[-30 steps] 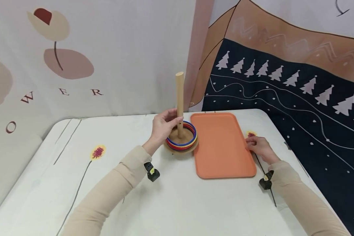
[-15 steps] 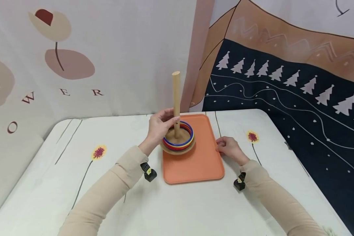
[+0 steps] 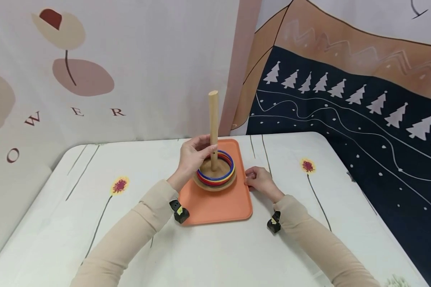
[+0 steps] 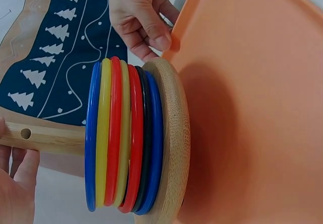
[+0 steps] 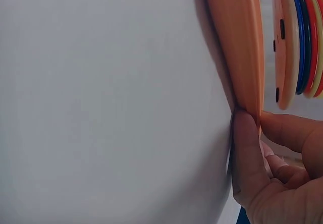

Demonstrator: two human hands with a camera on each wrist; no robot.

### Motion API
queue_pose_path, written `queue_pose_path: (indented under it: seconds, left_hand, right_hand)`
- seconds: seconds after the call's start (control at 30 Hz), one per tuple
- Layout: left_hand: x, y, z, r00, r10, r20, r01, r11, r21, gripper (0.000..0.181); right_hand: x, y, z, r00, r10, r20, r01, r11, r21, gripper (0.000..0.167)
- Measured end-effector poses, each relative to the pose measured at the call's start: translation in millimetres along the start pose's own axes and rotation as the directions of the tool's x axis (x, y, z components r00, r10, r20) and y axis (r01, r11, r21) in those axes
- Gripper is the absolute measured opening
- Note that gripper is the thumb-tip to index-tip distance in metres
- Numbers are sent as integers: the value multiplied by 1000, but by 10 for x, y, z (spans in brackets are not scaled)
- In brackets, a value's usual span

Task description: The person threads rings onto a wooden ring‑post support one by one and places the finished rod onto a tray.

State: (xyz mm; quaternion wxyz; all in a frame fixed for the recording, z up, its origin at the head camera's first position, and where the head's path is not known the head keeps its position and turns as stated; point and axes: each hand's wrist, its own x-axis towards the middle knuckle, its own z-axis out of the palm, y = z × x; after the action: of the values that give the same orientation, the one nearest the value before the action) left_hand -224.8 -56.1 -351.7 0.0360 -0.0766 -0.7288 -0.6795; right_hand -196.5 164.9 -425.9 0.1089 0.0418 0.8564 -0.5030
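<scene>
My left hand (image 3: 192, 157) pinches the upright peg (image 3: 213, 119) of a wooden ring toss stand between thumb and fingers, partway up its length. Several coloured rings (image 4: 116, 133), blue, yellow, red and dark, lie stacked around the peg above the round wooden base (image 4: 174, 133). In the right wrist view the base's underside with small black feet (image 5: 281, 30) shows, held above the orange tray (image 5: 237, 47). With thumb and fingers, my right hand (image 3: 260, 181) pinches the tray's right rim. Part of the tray is hidden behind the stand and my left hand.
A white table cover (image 3: 140, 239) with printed flowers lies under everything. Patterned cloth walls (image 3: 158, 71) rise behind and to the right of the table. A pale fuzzy object (image 3: 397, 281) shows at the lower right edge.
The right hand has slid the orange tray leftward, from beside the ring toss stand to beneath it. The left hand and stand have shifted slightly left, then slightly lower.
</scene>
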Motion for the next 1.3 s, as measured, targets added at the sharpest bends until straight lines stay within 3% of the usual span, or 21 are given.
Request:
queue_pose_path:
  seconds: [0.27,0.5,1.1,1.3]
  left_hand:
    - [-22,-60,-59,999,-32,10,32,999,14,34]
    - [-23,-108,-99,1000,-7,9,6,1000,25,32]
    - [-26,-237,-188,1000,-13,19,12,998,56,35]
    - [-20,-275,-212,999,14,32,-16,998,56,35]
  right_hand:
    - [25,-66,122,1000,-6,10,6,1000,2,25]
    - [36,-67,155,1000,7,1,-7,1000,-2,25]
    - [31,-85,172,1000,3,4,-3,1000,-21,25]
    - [24,-90,174,1000,27,3,-27,1000,-16,25]
